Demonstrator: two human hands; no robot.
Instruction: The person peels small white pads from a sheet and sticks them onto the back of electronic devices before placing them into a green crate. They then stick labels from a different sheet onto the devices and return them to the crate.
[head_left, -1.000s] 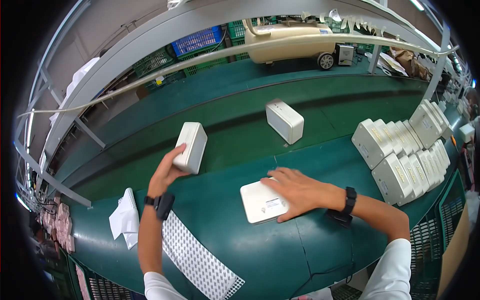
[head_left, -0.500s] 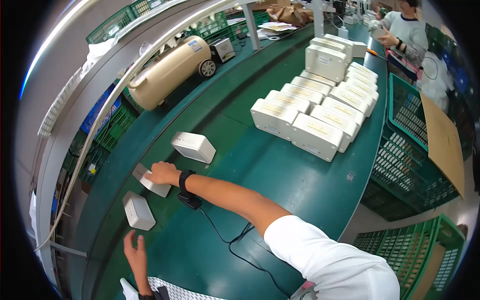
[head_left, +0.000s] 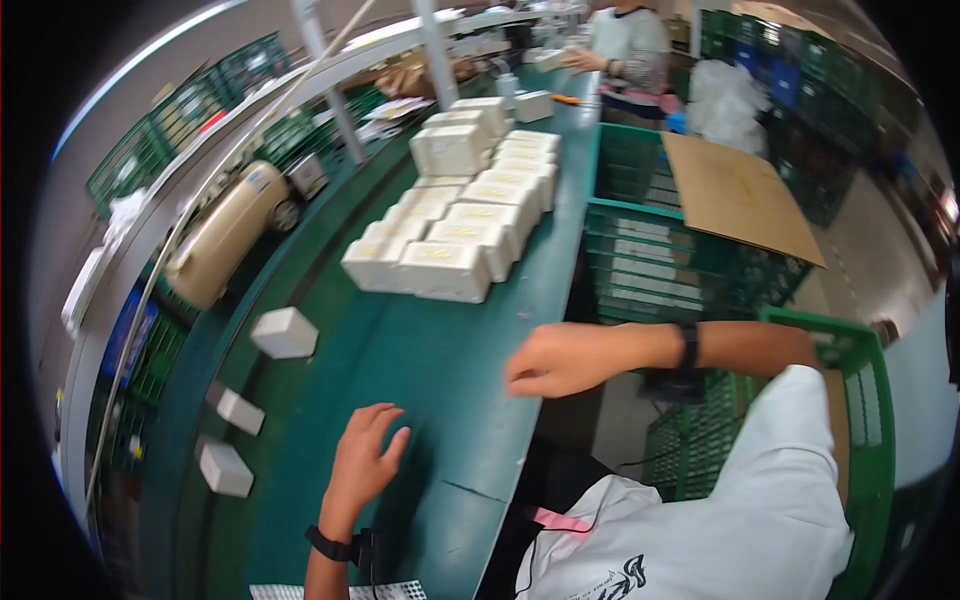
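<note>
Both hands are empty with fingers loosely spread. The left hand (head_left: 365, 462) rests on the green counter (head_left: 450, 380). The right hand (head_left: 560, 360) hovers over the counter's edge, near the stacked white boxes (head_left: 450, 245).

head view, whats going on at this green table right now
A person stands at a long green table. Both hands are empty: the left hand hovers open over the table, and the right hand is lifted near its edge. Three small white boxes lie apart on the left, and a stack of white boxes sits further along.
</note>
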